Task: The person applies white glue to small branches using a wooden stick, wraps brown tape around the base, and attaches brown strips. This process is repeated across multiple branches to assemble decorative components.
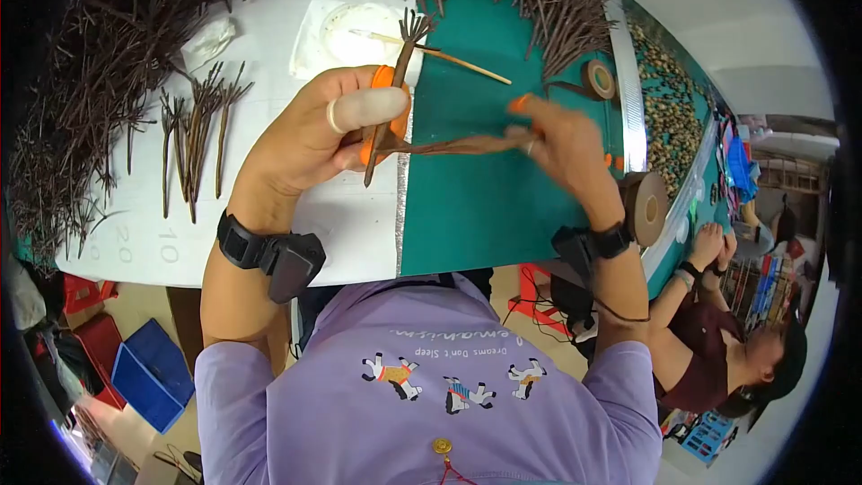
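Brown twig bundle clamped in left hand grip, right hand pinching brown tape strip.

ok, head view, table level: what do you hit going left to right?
Heap of dark brown sticks → small row of branched brown twigs on the white table sheet → left hand gripping a brown twig bundle → green cutting mat → right hand → large roll of brown tape → tray of small tan beads.

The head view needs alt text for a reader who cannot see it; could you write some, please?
The left hand grips a brown twig bundle while the right hand pulls brown tape taut from it, above a green mat. Loose twigs lie left.
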A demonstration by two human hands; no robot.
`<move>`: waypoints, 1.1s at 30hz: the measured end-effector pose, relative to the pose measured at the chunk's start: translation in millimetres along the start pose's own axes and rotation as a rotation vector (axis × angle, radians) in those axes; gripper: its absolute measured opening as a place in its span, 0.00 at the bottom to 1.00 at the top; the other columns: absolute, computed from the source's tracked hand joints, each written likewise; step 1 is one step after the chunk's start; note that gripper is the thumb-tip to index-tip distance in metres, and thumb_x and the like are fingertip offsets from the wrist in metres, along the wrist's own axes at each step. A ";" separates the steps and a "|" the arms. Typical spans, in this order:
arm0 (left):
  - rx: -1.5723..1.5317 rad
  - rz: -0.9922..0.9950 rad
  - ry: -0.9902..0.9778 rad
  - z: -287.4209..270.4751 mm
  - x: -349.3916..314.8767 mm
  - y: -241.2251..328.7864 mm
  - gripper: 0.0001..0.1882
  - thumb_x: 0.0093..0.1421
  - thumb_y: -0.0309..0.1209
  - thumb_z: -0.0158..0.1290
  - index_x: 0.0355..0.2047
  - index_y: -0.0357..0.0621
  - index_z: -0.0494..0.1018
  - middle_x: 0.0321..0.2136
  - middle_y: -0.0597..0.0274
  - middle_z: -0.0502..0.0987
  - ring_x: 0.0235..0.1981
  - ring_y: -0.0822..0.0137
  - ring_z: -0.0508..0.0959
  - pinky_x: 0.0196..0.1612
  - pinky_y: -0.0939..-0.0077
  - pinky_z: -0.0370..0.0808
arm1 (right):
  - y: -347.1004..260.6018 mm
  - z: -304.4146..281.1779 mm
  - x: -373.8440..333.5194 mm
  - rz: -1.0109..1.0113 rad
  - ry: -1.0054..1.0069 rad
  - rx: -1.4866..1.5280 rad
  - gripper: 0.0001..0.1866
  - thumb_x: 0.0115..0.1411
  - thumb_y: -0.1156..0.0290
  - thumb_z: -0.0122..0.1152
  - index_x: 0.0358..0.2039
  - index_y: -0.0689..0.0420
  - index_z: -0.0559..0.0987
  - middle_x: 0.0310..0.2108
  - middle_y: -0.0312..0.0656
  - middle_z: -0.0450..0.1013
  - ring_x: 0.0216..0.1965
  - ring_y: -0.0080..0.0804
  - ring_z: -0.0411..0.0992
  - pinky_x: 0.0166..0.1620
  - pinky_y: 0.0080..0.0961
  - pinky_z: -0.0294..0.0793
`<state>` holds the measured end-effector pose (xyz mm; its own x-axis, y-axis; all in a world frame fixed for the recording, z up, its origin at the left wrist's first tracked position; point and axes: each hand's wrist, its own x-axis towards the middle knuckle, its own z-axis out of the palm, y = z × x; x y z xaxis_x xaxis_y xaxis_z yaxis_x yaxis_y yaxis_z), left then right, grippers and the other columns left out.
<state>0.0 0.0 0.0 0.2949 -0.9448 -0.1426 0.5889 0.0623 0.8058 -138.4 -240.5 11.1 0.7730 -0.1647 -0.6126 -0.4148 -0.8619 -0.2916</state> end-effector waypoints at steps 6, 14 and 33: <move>0.340 0.070 0.188 9.5 3.3 -2.4 0.12 0.53 0.37 0.50 0.21 0.41 0.67 0.12 0.69 0.66 0.10 0.82 0.60 0.13 0.88 0.55 | 20.0 -0.1 -31.9 -0.178 0.753 -0.326 0.33 0.40 0.66 0.62 0.50 0.51 0.66 0.46 0.48 0.63 0.46 0.45 0.63 0.47 0.31 0.60; 0.427 0.086 0.247 11.6 2.3 -4.4 0.12 0.53 0.36 0.51 0.20 0.42 0.66 0.12 0.70 0.66 0.11 0.82 0.60 0.14 0.89 0.56 | -0.9 -23.3 -67.8 -0.307 0.902 -0.158 0.36 0.36 0.66 0.65 0.50 0.49 0.65 0.47 0.45 0.62 0.53 0.43 0.57 0.54 0.35 0.53; 0.538 0.072 0.320 14.1 5.7 -3.0 0.12 0.55 0.35 0.50 0.19 0.42 0.66 0.13 0.71 0.66 0.13 0.83 0.59 0.15 0.89 0.55 | -43.5 33.8 -37.4 -0.254 0.536 0.163 0.20 0.44 0.69 0.59 0.40 0.58 0.73 0.33 0.42 0.70 0.34 0.35 0.68 0.39 0.26 0.64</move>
<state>-10.7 -10.1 4.9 0.5794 -0.7960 -0.1752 0.1230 -0.1270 0.9842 -165.5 -180.6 21.8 0.9735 -0.2185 -0.0673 -0.2215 -0.8282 -0.5147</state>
